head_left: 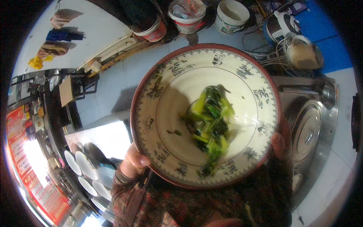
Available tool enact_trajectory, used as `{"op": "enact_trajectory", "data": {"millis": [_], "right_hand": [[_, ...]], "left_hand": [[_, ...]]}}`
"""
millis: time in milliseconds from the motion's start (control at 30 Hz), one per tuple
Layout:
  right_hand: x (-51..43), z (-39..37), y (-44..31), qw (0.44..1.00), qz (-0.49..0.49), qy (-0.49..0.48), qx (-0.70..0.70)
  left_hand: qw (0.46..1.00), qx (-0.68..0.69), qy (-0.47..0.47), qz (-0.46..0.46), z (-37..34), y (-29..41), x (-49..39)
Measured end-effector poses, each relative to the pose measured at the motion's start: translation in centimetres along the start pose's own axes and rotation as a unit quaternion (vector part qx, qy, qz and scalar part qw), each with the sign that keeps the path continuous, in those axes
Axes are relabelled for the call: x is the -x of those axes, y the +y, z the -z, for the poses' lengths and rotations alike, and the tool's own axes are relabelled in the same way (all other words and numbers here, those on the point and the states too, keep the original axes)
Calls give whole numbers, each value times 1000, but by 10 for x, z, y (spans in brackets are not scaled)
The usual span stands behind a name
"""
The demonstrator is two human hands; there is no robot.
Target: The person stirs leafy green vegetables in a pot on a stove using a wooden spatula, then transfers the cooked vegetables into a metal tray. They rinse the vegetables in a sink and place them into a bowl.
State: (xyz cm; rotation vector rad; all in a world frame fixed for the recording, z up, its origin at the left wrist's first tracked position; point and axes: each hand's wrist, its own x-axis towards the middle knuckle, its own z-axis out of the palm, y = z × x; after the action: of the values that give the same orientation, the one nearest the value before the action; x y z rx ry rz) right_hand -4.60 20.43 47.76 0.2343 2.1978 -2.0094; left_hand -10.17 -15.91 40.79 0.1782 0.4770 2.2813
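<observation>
A large cream bowl (175, 93) with a reddish-brown rim and dark panda and bamboo patterns fills the middle of the view. Cooked leafy greens (211, 119) with pale green stalks lie in it, some reaching up its lower side. My left hand (136, 160) grips the rim at the lower left, thumb on top. On the right side my right hand (278, 143) holds the rim in shadow; its fingers are mostly hidden behind the bowl.
On the right, a round metal lid (307, 134) rests on a steel-edged stove, with a ladle (329, 96) behind it. A glass kettle (303, 55) and rice cooker (279, 29) stand beyond. Plates (86, 166) stand at left; several buckets (232, 17) line the far floor.
</observation>
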Motion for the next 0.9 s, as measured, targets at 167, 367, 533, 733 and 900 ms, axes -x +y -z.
{"op": "enact_trajectory", "data": {"millis": [167, 367, 533, 733, 900], "right_hand": [[12, -5, 1, 996, -84, 32, 18], [19, -9, -13, 988, -26, 101, 111], [-13, 5, -69, 901, 313, -4, 301], [-29, -14, -97, 835, 485, 15, 262], [-45, -28, -94, 827, 545, 18, 139]], "left_hand": [[1000, 3, -19, 14, 0, 9, -3], [998, 9, -13, 53, 4, 24, 7], [999, -2, 8, 37, -1, 30, 6], [998, -35, 54, 24, -15, 58, -5], [992, -57, 109, -10, -22, 53, -16]]}}
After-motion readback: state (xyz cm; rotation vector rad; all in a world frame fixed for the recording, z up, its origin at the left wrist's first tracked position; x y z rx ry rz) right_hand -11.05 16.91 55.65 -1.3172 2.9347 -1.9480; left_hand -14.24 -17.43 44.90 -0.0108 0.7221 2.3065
